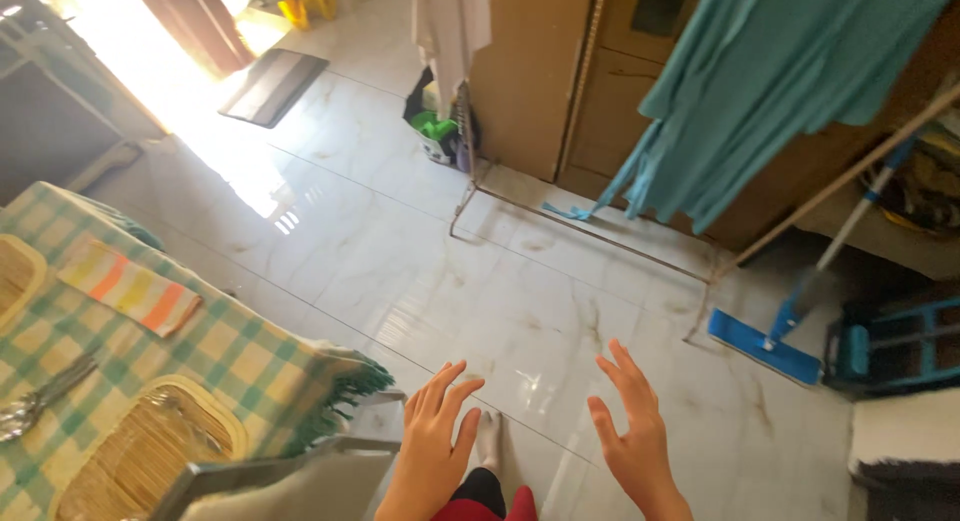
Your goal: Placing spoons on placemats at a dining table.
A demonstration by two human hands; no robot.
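Note:
My left hand (437,431) and my right hand (632,429) are both raised in front of me over the pale marble floor (480,271), fingers spread and holding nothing. Neither touches anything. The left hand is nearest a grey chair back (290,476) at the bottom of the view. Below my hands I see a foot (489,439) and red clothing (495,501).
On the left stands a table under a green checked cloth (250,366) with woven placemats (150,451), cutlery (40,396) and a striped cloth (130,286). A drying rack holds a teal garment (760,91). A blue flat mop (765,346) leans right; wooden cupboard (560,71) behind.

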